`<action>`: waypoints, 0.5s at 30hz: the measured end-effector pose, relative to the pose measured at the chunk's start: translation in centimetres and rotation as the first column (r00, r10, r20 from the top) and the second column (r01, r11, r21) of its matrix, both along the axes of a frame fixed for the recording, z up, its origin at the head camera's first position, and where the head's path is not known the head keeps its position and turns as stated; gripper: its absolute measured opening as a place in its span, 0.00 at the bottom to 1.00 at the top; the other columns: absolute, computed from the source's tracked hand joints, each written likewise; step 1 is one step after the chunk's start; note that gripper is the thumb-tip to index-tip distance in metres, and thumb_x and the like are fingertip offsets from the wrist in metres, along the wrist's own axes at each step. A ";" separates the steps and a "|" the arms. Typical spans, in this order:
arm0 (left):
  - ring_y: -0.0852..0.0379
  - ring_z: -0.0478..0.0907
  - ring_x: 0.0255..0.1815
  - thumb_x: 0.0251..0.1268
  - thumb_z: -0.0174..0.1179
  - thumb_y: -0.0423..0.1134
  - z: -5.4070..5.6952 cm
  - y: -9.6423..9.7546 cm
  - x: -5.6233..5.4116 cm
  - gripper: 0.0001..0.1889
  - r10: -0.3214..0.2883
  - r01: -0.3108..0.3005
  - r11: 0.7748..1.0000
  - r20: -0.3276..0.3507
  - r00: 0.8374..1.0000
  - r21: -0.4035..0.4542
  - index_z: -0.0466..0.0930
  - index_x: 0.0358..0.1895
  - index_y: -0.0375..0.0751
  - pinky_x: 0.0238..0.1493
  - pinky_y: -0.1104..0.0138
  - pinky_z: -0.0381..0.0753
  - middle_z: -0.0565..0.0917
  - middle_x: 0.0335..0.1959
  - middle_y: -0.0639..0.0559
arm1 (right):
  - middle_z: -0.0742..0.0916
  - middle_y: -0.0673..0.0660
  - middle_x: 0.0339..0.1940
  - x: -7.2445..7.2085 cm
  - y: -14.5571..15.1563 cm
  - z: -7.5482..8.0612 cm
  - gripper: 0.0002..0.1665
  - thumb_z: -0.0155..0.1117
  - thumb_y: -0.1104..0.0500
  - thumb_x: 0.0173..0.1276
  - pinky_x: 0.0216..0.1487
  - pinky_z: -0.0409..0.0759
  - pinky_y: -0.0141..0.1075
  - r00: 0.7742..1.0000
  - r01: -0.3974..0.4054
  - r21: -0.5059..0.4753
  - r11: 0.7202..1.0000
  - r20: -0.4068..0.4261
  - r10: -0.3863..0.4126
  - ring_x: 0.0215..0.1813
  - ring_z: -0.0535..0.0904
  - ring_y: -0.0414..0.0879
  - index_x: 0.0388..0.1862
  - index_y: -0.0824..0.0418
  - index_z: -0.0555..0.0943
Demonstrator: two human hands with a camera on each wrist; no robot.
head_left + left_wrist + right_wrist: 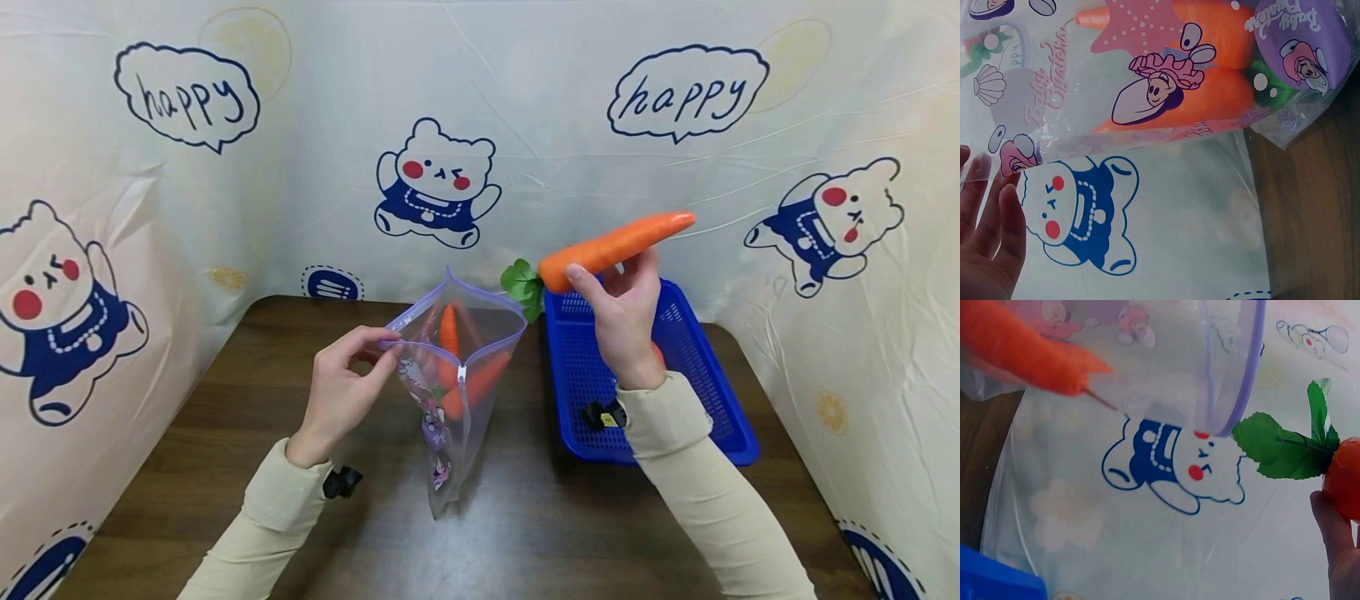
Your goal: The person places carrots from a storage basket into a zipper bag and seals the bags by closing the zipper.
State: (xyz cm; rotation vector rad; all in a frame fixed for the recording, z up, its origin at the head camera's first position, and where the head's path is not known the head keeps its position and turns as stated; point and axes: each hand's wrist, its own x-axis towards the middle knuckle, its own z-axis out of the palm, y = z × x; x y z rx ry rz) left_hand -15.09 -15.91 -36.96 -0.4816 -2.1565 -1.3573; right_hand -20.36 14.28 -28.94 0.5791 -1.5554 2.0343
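My left hand (348, 387) pinches the rim of a clear zip bag (480, 433) with a purple zipper and cartoon prints. The bag's mouth gapes wide, and carrots (480, 385) show through its wall, as they do in the left wrist view (1216, 100). Over the blue basket, my right hand (630, 321) holds an orange carrot (618, 246) between thumb and fingers. Its green leaves (522, 289) point left, close to the bag's right rim; the right wrist view also shows these leaves (1285, 450) beside the purple zipper (1247, 369).
A blue perforated basket (727, 417) stands on the right of the brown wooden table (225, 425), partly behind my right arm. Some orange (658, 354) peeks out inside it beside my wrist. A printed cloth (322, 167) hangs behind and along both sides.
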 end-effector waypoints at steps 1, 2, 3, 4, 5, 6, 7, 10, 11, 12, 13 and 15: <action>0.67 0.78 0.33 0.59 0.64 0.28 0.0 0.0 0.0 0.09 0.001 -0.001 1.000 0.000 1.000 0.000 0.83 0.43 0.38 0.35 0.75 0.79 0.86 0.38 0.47 | 0.77 0.56 0.48 0.1 -0.2 0.1 0.35 0.67 0.70 0.57 0.52 0.82 0.35 1.000 -0.005 -0.001 1.000 -0.015 0.005 0.49 0.80 0.49 0.61 0.60 0.64; 0.67 0.78 0.33 0.59 0.64 0.28 0.0 0.0 0.0 0.09 0.002 -0.002 1.000 -0.001 1.000 0.000 0.83 0.43 0.38 0.35 0.75 0.79 0.86 0.38 0.47 | 0.78 0.56 0.48 0.1 -0.4 0.1 0.34 0.68 0.69 0.57 0.52 0.82 0.36 1.000 -0.010 -0.001 1.000 -0.027 0.010 0.48 0.80 0.49 0.61 0.60 0.64; 0.67 0.78 0.33 0.59 0.64 0.28 0.0 0.0 0.0 0.09 0.004 -0.004 1.000 -0.001 1.000 0.000 0.83 0.43 0.38 0.35 0.75 0.79 0.86 0.38 0.47 | 0.78 0.56 0.48 0.2 -0.6 0.2 0.34 0.69 0.68 0.57 0.52 0.82 0.36 0.999 -0.017 -0.003 1.000 -0.034 0.017 0.48 0.81 0.48 0.60 0.60 0.65; 0.67 0.78 0.33 0.59 0.64 0.28 0.0 0.0 0.0 0.09 0.005 -0.005 1.000 -0.001 1.000 0.000 0.83 0.43 0.38 0.35 0.75 0.79 0.86 0.38 0.47 | 0.78 0.57 0.48 0.3 -0.7 0.3 0.34 0.69 0.67 0.57 0.52 0.82 0.36 0.999 -0.021 0.002 1.000 -0.041 0.021 0.48 0.81 0.48 0.60 0.59 0.65; 0.67 0.78 0.33 0.59 0.64 0.28 0.0 0.0 0.0 0.09 0.005 -0.005 1.000 0.000 1.000 0.000 0.83 0.43 0.38 0.35 0.75 0.79 0.86 0.38 0.47 | 0.78 0.57 0.48 0.4 -0.9 0.3 0.34 0.69 0.66 0.57 0.52 0.82 0.36 0.999 -0.026 0.002 1.000 -0.044 0.026 0.48 0.81 0.48 0.60 0.59 0.65; 0.67 0.78 0.33 0.59 0.64 0.28 0.0 0.0 0.0 0.09 0.004 -0.004 1.000 0.000 1.000 0.001 0.83 0.43 0.38 0.35 0.75 0.79 0.86 0.38 0.47 | 0.78 0.57 0.48 0.4 -1.1 0.3 0.33 0.69 0.66 0.57 0.52 0.82 0.36 0.999 -0.028 0.003 1.000 -0.045 0.028 0.48 0.81 0.48 0.60 0.59 0.65; 0.67 0.78 0.33 0.59 0.64 0.28 0.0 0.1 0.0 0.09 0.002 -0.002 1.000 0.000 1.000 0.001 0.83 0.43 0.38 0.35 0.75 0.79 0.86 0.38 0.47 | 0.78 0.57 0.48 0.5 -1.2 0.4 0.33 0.68 0.66 0.58 0.52 0.82 0.36 0.999 -0.029 0.005 1.000 -0.044 0.029 0.48 0.81 0.48 0.60 0.59 0.65; 0.67 0.78 0.33 0.59 0.64 0.28 0.1 0.1 -0.1 0.09 -0.004 0.004 1.000 0.002 1.000 0.002 0.83 0.43 0.38 0.35 0.75 0.79 0.86 0.38 0.47 | 0.78 0.56 0.48 0.7 -1.5 0.5 0.33 0.67 0.67 0.58 0.53 0.81 0.36 0.999 -0.028 0.001 1.000 -0.045 0.028 0.49 0.80 0.49 0.61 0.60 0.64; 0.67 0.78 0.33 0.59 0.64 0.28 0.1 0.1 -0.1 0.09 -0.004 0.004 1.000 0.003 1.000 0.002 0.83 0.43 0.38 0.35 0.75 0.79 0.86 0.38 0.47 | 0.78 0.55 0.48 0.8 -1.6 0.6 0.33 0.67 0.67 0.58 0.54 0.81 0.36 0.998 -0.029 0.000 1.000 -0.047 0.029 0.49 0.80 0.49 0.61 0.60 0.64; 0.67 0.78 0.33 0.59 0.64 0.28 0.0 0.1 -0.1 0.09 -0.004 0.004 1.000 0.003 1.000 0.001 0.83 0.43 0.38 0.35 0.75 0.79 0.86 0.38 0.47 | 0.78 0.55 0.48 0.8 -1.8 0.6 0.33 0.67 0.67 0.58 0.54 0.81 0.36 0.998 -0.031 -0.001 1.000 -0.052 0.030 0.49 0.80 0.49 0.61 0.61 0.64; 0.67 0.78 0.33 0.59 0.64 0.28 0.0 0.1 -0.1 0.09 -0.003 0.003 1.000 0.004 1.000 0.000 0.83 0.43 0.38 0.35 0.75 0.79 0.86 0.38 0.47 | 0.78 0.55 0.48 0.9 -1.9 0.7 0.33 0.68 0.66 0.58 0.54 0.81 0.36 0.998 -0.036 -0.001 0.999 -0.058 0.036 0.49 0.80 0.49 0.61 0.60 0.64; 0.67 0.78 0.33 0.59 0.64 0.28 0.0 0.1 -0.1 0.09 -0.001 0.001 1.000 0.003 1.000 0.000 0.83 0.43 0.38 0.35 0.75 0.79 0.86 0.38 0.48 | 0.78 0.54 0.48 1.0 -2.1 0.8 0.33 0.69 0.65 0.59 0.55 0.81 0.37 0.997 -0.048 0.005 0.999 -0.068 0.048 0.50 0.80 0.49 0.61 0.60 0.64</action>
